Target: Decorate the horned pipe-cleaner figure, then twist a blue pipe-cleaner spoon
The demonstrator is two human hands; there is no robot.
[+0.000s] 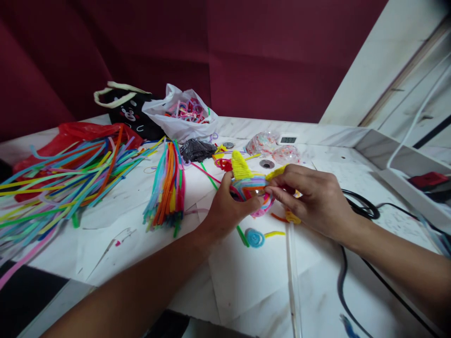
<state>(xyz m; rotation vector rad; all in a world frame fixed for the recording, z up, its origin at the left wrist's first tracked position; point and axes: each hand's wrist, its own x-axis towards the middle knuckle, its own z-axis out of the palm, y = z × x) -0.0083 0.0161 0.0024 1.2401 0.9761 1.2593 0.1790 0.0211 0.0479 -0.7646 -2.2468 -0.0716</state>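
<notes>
A multicoloured pipe-cleaner figure (249, 184) with a yellow ear-like piece (240, 165) on top is held above the paper. My left hand (230, 202) grips its left side, thumb across the front. At its right side, my right hand (310, 190) pinches close to a second yellow piece (276, 172). What lies between the right fingertips is partly hidden. Below the figure, a blue pipe-cleaner coil (255, 238) rests beside a short yellow pipe cleaner (275, 234) and a green one (243, 236).
Loose pipe cleaners (81, 173) spill over a red bag at left, near an upright-looking bundle (169, 188). Behind are a white bag (186, 119), a black tote (127, 110), clear bags (262, 143) and a small digital display (288, 140). Black cable (366, 209) lies at right.
</notes>
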